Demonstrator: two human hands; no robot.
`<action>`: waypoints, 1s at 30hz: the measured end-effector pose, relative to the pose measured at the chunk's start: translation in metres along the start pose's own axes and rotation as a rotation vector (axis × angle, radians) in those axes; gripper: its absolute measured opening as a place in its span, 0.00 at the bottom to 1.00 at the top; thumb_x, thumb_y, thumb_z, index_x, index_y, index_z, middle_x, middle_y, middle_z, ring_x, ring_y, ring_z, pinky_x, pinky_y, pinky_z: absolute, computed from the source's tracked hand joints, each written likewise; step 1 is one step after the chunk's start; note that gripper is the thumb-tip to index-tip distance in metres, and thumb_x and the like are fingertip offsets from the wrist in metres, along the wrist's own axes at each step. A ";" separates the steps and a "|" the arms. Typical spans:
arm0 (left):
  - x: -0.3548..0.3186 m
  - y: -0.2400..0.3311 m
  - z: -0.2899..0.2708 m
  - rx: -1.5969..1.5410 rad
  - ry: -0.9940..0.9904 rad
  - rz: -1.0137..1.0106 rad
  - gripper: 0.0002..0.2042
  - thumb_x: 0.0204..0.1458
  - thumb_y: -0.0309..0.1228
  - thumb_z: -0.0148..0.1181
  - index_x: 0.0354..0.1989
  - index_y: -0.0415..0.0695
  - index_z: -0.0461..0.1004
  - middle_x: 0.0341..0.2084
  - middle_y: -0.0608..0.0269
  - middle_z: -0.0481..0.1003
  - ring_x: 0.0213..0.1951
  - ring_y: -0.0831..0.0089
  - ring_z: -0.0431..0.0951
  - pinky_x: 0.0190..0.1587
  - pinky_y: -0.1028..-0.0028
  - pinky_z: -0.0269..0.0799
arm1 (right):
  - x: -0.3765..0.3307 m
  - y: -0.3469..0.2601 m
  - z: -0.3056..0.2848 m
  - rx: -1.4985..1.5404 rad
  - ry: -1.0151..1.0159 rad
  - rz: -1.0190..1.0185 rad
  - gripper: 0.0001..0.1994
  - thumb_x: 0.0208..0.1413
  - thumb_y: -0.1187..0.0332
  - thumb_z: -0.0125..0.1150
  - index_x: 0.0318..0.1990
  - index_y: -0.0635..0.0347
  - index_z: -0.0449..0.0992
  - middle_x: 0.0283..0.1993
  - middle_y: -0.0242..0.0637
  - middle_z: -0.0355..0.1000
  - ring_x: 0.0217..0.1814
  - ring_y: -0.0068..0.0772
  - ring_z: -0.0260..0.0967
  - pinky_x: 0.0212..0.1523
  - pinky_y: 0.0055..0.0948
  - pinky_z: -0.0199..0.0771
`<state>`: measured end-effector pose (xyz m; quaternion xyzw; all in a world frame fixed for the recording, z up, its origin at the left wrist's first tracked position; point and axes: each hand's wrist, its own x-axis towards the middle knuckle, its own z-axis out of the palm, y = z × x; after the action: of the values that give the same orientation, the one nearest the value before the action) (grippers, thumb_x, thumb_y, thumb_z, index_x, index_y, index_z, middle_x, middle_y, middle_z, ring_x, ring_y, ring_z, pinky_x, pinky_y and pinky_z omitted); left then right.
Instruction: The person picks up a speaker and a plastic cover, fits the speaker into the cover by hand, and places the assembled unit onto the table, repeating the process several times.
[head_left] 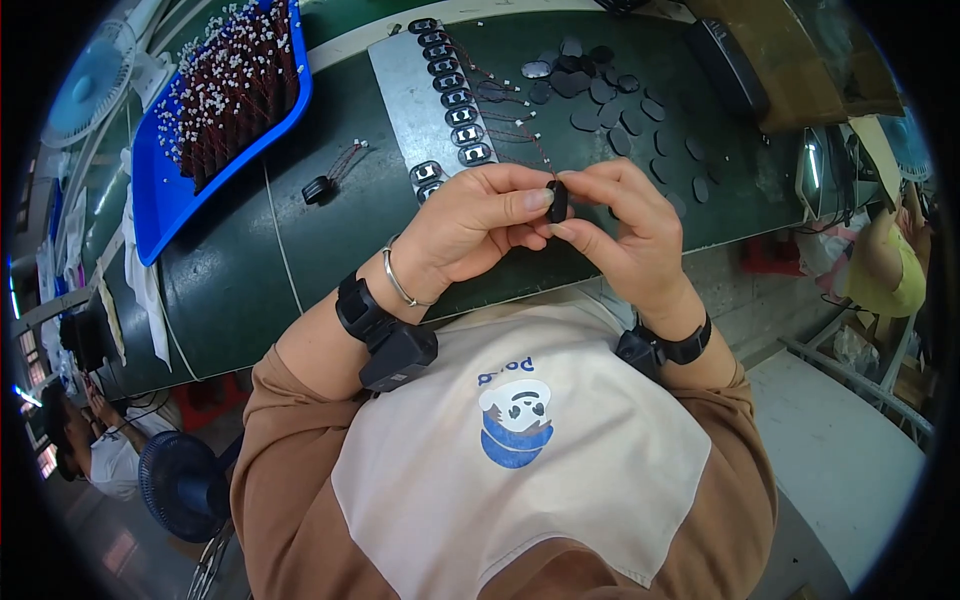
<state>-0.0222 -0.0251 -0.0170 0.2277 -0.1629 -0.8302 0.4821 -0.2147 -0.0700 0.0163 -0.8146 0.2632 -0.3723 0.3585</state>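
Between both hands, above the table's near side, is a small black oval part (558, 203), held edge-up; it looks like a small speaker, and a thin wire seems to rise from its top. My left hand (480, 220) pinches it between thumb and fingers. From the other side my right hand (636, 228) closes thumb and index finger on its edge. Just beyond them, a grey metal plate (405, 100) bears a row of black oval speakers (456, 98) with thin wires and white connectors. Several flat black oval pads (584, 118) lie scattered to the right.
A blue tray (150, 215) full of wired parts (230, 90) stands at the far left. Near it, a black wired part (318, 190) lies on the green table (220, 300). A long black case (725, 70) and a cardboard box (825, 60) are at the far right.
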 end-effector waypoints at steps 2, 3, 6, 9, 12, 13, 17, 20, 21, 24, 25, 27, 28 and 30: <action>0.000 0.000 0.003 0.011 0.042 0.002 0.12 0.53 0.27 0.60 0.44 0.35 0.73 0.35 0.57 0.77 0.31 0.73 0.79 0.36 0.77 0.79 | 0.000 0.001 0.000 -0.001 -0.002 0.001 0.18 0.41 0.77 0.68 0.43 0.68 0.76 0.37 0.39 0.71 0.37 0.31 0.68 0.38 0.24 0.69; 0.000 0.000 0.004 0.016 0.063 0.003 0.11 0.53 0.27 0.60 0.43 0.36 0.74 0.33 0.58 0.77 0.30 0.75 0.78 0.35 0.77 0.78 | 0.000 0.001 0.001 -0.003 -0.001 0.001 0.18 0.41 0.77 0.68 0.43 0.68 0.76 0.37 0.39 0.71 0.37 0.31 0.68 0.38 0.24 0.69; 0.000 -0.002 -0.001 0.012 0.039 0.010 0.13 0.53 0.27 0.59 0.45 0.35 0.72 0.35 0.55 0.77 0.33 0.71 0.79 0.36 0.76 0.79 | -0.001 0.001 0.000 -0.009 -0.001 -0.001 0.18 0.41 0.77 0.69 0.43 0.68 0.76 0.36 0.39 0.71 0.37 0.30 0.68 0.38 0.24 0.69; 0.000 -0.001 0.001 0.013 0.037 0.009 0.12 0.53 0.27 0.59 0.45 0.35 0.72 0.35 0.55 0.77 0.33 0.71 0.79 0.36 0.76 0.79 | -0.001 0.000 0.000 -0.017 -0.001 -0.006 0.18 0.41 0.77 0.69 0.43 0.67 0.76 0.36 0.39 0.71 0.37 0.30 0.68 0.37 0.23 0.68; 0.000 -0.001 0.005 0.020 0.058 0.000 0.11 0.53 0.27 0.60 0.42 0.36 0.74 0.33 0.58 0.77 0.30 0.74 0.78 0.35 0.78 0.78 | -0.002 0.000 0.002 -0.011 0.011 0.021 0.18 0.39 0.77 0.70 0.43 0.67 0.76 0.36 0.39 0.71 0.37 0.31 0.68 0.37 0.24 0.68; -0.001 -0.002 0.005 0.048 0.082 0.016 0.11 0.53 0.27 0.61 0.42 0.36 0.74 0.33 0.59 0.77 0.30 0.74 0.78 0.35 0.79 0.77 | -0.002 -0.001 0.002 -0.011 0.011 0.020 0.18 0.39 0.77 0.70 0.43 0.67 0.76 0.36 0.39 0.71 0.37 0.31 0.68 0.37 0.24 0.68; -0.004 -0.005 0.010 0.191 0.166 0.078 0.11 0.52 0.28 0.61 0.42 0.35 0.75 0.33 0.60 0.77 0.31 0.76 0.77 0.35 0.79 0.76 | -0.001 -0.001 0.004 -0.101 0.051 -0.047 0.18 0.36 0.77 0.70 0.40 0.63 0.77 0.34 0.39 0.71 0.34 0.38 0.68 0.33 0.29 0.69; -0.009 -0.007 0.018 0.363 0.241 0.139 0.11 0.52 0.27 0.61 0.42 0.35 0.76 0.32 0.61 0.78 0.31 0.77 0.77 0.34 0.80 0.75 | -0.001 0.002 0.006 -0.198 0.081 -0.130 0.18 0.36 0.78 0.69 0.40 0.63 0.77 0.33 0.39 0.70 0.33 0.39 0.67 0.32 0.29 0.68; -0.010 -0.008 0.021 0.457 0.257 0.183 0.11 0.53 0.27 0.61 0.43 0.35 0.76 0.32 0.61 0.78 0.31 0.78 0.77 0.34 0.80 0.75 | -0.002 0.004 0.008 -0.199 0.087 -0.131 0.18 0.36 0.78 0.69 0.40 0.63 0.77 0.33 0.39 0.70 0.33 0.39 0.67 0.32 0.29 0.68; -0.013 -0.008 0.028 0.652 0.284 0.269 0.11 0.53 0.27 0.60 0.43 0.36 0.76 0.31 0.62 0.78 0.32 0.80 0.76 0.35 0.81 0.74 | -0.007 0.007 0.016 -0.237 0.184 -0.203 0.17 0.37 0.78 0.69 0.39 0.63 0.77 0.35 0.39 0.71 0.33 0.38 0.68 0.32 0.29 0.69; -0.014 -0.007 0.027 0.694 0.286 0.279 0.10 0.53 0.26 0.60 0.43 0.35 0.76 0.31 0.62 0.78 0.32 0.80 0.76 0.35 0.81 0.74 | -0.008 0.006 0.015 -0.237 0.192 -0.203 0.17 0.37 0.78 0.69 0.39 0.63 0.77 0.35 0.39 0.71 0.33 0.38 0.68 0.32 0.29 0.69; -0.015 -0.005 0.026 0.779 0.288 0.298 0.09 0.53 0.24 0.59 0.41 0.34 0.76 0.32 0.62 0.78 0.33 0.80 0.76 0.36 0.81 0.74 | -0.009 0.002 0.009 -0.071 0.147 -0.108 0.16 0.39 0.79 0.67 0.40 0.65 0.77 0.35 0.39 0.71 0.34 0.37 0.67 0.34 0.28 0.68; -0.014 -0.005 0.027 0.787 0.283 0.294 0.09 0.53 0.24 0.59 0.41 0.34 0.76 0.32 0.62 0.78 0.33 0.80 0.76 0.36 0.81 0.74 | -0.010 0.002 0.006 0.013 0.124 -0.060 0.15 0.40 0.79 0.67 0.40 0.66 0.77 0.34 0.40 0.71 0.34 0.36 0.67 0.35 0.27 0.68; -0.015 -0.010 0.028 0.713 0.253 0.333 0.07 0.53 0.23 0.59 0.39 0.35 0.75 0.32 0.63 0.78 0.33 0.80 0.77 0.37 0.81 0.74 | -0.013 0.005 0.004 0.056 0.114 -0.039 0.14 0.41 0.79 0.67 0.39 0.66 0.77 0.34 0.40 0.71 0.34 0.36 0.67 0.34 0.27 0.68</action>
<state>-0.0384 -0.0057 0.0051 0.4512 -0.4144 -0.5978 0.5170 -0.2203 -0.0626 0.0055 -0.7867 0.2570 -0.4323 0.3581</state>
